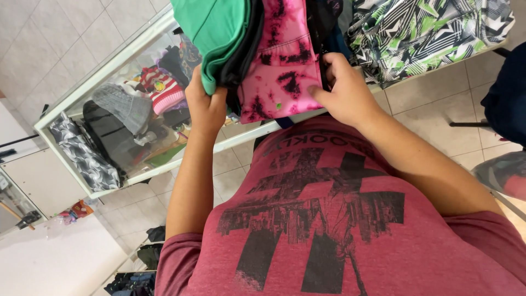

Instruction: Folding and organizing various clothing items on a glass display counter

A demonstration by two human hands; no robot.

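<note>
Pretty cramped: folded clothes stack point(263, 49) hangs over the glass tabletop point(109, 71) edge at top centre. Left hand point(205, 104) clamps the green side, right hand point(342, 90) pinches the pink one, elbows bent.

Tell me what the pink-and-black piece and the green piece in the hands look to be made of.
Pink-and-black garment: soft matte fabric, probably knit; it folds limply, with blotchy dyed patches. Green garment: smooth matte cloth, likely cotton-like; thick folded edge, no sheen.
</note>
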